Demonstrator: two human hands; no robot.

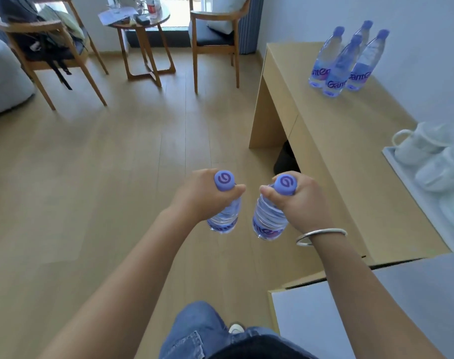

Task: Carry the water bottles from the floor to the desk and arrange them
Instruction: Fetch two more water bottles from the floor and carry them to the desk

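Note:
My left hand [198,194] grips the neck of a clear water bottle with a purple cap [224,215], held upright above the wooden floor. My right hand [302,200], with a silver bangle on the wrist, grips a second bottle of the same kind [268,218] the same way. The two bottles hang side by side, a small gap between them, just left of the light wooden desk [332,151]. Several more purple-capped bottles [345,60] stand clustered upright at the desk's far end, near the wall.
A white tray [396,167] with white cups [420,143] sits on the desk's right side. Two wooden chairs [215,37] and a small round table [143,24] stand at the back. A grey sofa edge [3,79] is at far left. A white surface [350,320] lies at the lower right.

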